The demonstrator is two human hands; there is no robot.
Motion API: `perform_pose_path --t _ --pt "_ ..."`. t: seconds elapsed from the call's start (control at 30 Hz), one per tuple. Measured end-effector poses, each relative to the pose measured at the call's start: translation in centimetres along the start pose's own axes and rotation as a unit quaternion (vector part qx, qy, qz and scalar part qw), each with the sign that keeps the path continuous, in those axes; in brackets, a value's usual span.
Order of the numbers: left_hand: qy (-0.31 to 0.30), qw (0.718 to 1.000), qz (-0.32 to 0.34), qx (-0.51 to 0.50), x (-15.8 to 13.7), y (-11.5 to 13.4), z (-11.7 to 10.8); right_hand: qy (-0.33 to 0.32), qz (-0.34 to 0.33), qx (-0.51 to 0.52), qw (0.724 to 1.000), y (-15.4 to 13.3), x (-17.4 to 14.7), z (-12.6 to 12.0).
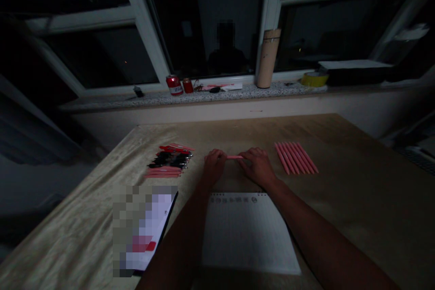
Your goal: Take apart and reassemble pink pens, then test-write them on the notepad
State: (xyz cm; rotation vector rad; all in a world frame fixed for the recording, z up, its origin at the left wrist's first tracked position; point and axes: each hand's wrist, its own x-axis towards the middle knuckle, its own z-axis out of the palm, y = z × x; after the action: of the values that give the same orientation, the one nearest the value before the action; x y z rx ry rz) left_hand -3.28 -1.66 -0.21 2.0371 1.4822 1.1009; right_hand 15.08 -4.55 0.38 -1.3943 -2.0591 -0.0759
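Note:
Between my two hands a pink pen (234,157) lies crosswise, just beyond the notebook's top edge. My left hand (215,162) is closed around its left end, and my right hand (256,163) pinches the right end. Below them is a spiral notebook (249,235) with a lined page and a row of small drawn marks along its top. Several pink pens (295,157) lie side by side to the right of my right hand. Left of my left hand is a group of black pens (170,159), with red and pink pens above and more pink ones below.
A tablet-like screen (159,217), partly blurred out, lies left of my left forearm. On the windowsill stand a red can (174,85), a small red jar (187,85), a tall tan cylinder (268,59) and a yellow tape roll (314,79). A wrinkled cloth (91,199) covers the table.

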Motion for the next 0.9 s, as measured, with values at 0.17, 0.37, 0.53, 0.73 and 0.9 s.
perform_pose_path --t 0.17,0.37,0.53,0.73,0.9 --pt "-0.008 1.000 0.007 0.012 -0.01 -0.06 0.07 -0.004 0.001 0.001 1.000 -0.05 0.04 -0.10" --pt "-0.008 1.000 0.004 0.016 0.09 0.17 0.04 -0.004 0.000 0.002 1.000 -0.03 0.05 -0.13" --pt "-0.003 1.000 -0.003 -0.007 0.12 0.14 0.00 0.001 0.003 0.002 1.000 -0.02 -0.01 0.07" --pt "0.020 0.999 -0.019 -0.047 0.13 -0.21 -0.01 -0.001 0.012 0.004 1.000 0.05 -0.04 0.09" --pt "0.033 0.997 -0.022 -0.064 0.12 -0.26 -0.03 0.000 0.024 0.001 1.000 -0.01 0.03 -0.09"
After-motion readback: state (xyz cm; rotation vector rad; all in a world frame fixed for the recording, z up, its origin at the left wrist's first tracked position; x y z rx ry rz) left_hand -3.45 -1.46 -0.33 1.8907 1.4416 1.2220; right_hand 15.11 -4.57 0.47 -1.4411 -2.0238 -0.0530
